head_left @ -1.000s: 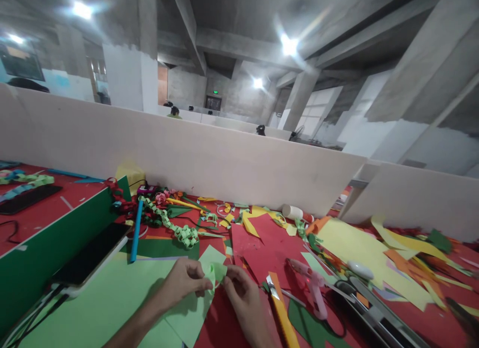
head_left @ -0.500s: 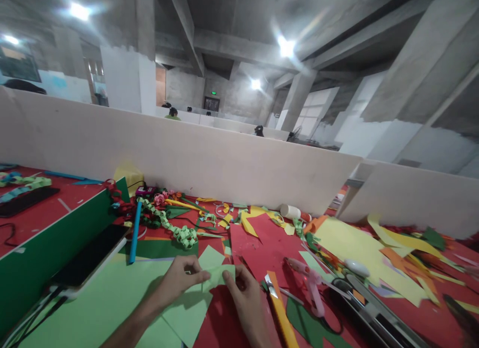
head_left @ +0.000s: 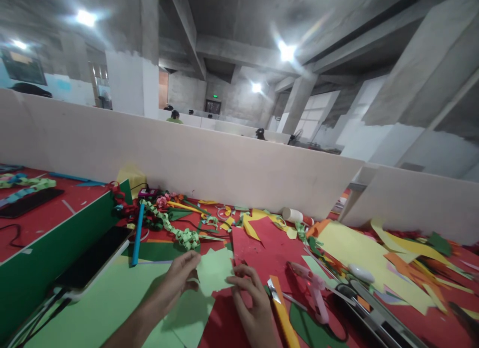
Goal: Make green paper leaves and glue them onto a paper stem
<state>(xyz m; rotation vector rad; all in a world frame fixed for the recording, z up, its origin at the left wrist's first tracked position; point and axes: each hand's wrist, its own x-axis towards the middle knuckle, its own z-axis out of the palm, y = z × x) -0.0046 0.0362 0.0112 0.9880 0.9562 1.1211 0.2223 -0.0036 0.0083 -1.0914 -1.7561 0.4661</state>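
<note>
A small light green paper piece [head_left: 214, 271] is held up between my two hands, its face toward me. My left hand [head_left: 174, 283] grips its left edge, the thumb partly hidden behind it. At its lower right edge are the bent fingertips of my right hand [head_left: 252, 300]. Below lie larger light green sheets [head_left: 101, 298] on the red table surface. To the right of my right hand rests a yellow utility knife [head_left: 282, 313] with its metal tip pointing away. A pink glue gun [head_left: 314, 290] lies just beyond it.
At left, a phone [head_left: 92, 261] with cables leans near a green board [head_left: 45, 268]. A blue paper stick [head_left: 138, 233] and a green paper chain [head_left: 175, 228] lie ahead. Red sheets [head_left: 267, 246], yellow paper [head_left: 348, 248] and scraps spread right. A white partition [head_left: 224, 158] stands behind.
The small green paper has turned and opened out flatter toward me. My left hand has shifted along its left edge, and my right fingers have loosened and spread at its right side.
</note>
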